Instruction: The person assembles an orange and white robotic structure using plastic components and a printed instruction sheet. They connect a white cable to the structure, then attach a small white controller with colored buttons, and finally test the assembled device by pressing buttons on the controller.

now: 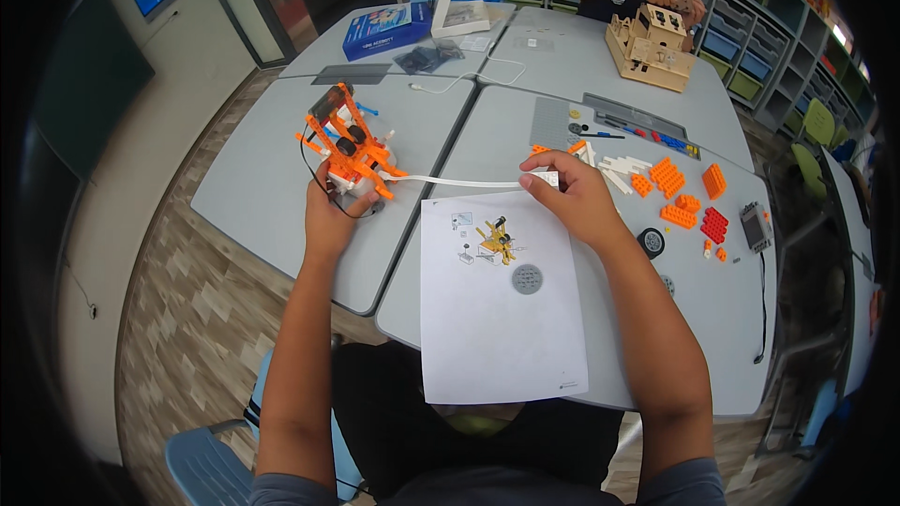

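My left hand (330, 217) is closed around the lower part of an orange and white building-brick model (349, 155) with black wheels, at the left of the table. From the model a white flat cable (459, 182) stretches to the right. Its far end meets a small white studded block (547, 178), which my right hand (583, 206) pinches between thumb and fingers. Below the cable lies a printed instruction sheet (497, 342) with a picture of a yellow model. On that sheet rests a grey round disc (527, 279).
Orange bricks (667, 178), a red brick (714, 225), white beams (619, 171) and a black-tyred wheel (651, 243) lie to the right. Beyond them sits a grey device (756, 227) with a cord. A blue box (386, 32) stands far left; across the table a person handles a wooden model (652, 49).
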Demonstrator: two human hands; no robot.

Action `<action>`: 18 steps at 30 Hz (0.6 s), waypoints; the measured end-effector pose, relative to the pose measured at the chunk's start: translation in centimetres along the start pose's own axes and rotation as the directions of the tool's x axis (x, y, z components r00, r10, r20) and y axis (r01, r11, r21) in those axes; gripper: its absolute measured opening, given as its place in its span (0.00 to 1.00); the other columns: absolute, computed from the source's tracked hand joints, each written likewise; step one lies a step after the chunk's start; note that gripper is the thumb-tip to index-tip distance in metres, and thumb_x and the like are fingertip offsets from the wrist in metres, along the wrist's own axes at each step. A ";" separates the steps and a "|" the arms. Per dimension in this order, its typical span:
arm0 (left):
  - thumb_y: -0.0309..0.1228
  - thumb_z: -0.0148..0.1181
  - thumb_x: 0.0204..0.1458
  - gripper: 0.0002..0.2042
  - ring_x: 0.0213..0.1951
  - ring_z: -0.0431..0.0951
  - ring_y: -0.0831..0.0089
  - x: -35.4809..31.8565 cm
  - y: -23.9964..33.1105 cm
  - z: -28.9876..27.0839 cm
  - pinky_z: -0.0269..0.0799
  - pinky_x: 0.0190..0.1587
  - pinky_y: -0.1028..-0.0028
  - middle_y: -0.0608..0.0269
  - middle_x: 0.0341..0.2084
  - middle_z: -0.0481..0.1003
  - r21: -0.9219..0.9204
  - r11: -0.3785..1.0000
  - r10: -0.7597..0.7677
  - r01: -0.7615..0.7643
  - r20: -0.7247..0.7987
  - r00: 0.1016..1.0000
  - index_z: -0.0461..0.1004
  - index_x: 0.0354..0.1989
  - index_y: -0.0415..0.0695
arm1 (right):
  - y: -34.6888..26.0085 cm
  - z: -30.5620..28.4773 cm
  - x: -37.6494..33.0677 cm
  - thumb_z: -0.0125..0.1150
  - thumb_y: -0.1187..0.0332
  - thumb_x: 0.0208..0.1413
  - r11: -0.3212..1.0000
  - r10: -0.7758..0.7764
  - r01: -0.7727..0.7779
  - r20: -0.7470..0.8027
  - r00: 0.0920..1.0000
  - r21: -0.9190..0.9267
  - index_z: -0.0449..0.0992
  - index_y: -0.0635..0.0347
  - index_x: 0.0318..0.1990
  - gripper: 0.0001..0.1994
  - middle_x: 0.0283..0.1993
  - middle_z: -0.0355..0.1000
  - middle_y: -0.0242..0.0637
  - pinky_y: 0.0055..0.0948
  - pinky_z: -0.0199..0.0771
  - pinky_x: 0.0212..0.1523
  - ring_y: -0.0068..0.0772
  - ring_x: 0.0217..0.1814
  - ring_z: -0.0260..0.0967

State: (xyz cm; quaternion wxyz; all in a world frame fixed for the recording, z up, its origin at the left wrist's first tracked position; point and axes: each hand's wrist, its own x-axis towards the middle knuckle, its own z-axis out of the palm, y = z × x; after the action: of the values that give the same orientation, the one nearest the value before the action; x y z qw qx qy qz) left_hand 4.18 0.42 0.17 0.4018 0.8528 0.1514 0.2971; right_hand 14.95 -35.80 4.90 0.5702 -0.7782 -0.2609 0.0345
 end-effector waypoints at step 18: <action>0.38 0.81 0.46 0.50 0.63 0.73 0.57 -0.1 0.1 0.1 0.69 0.66 0.61 0.45 0.62 0.70 -0.112 0.993 0.040 -0.039 0.004 0.999 0.56 0.74 0.34 | -0.7 -0.5 -0.4 0.71 0.44 0.58 0.884 0.167 -0.045 0.224 0.960 -0.465 0.80 0.50 0.47 0.22 0.29 0.78 0.39 0.34 0.74 0.34 0.35 0.33 0.77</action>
State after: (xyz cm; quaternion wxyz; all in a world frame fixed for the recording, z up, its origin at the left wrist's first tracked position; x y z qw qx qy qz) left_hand 4.17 0.25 0.18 0.4433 0.8329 0.1163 0.3102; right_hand 14.53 -36.23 5.61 0.3302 -0.8921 -0.2901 0.1046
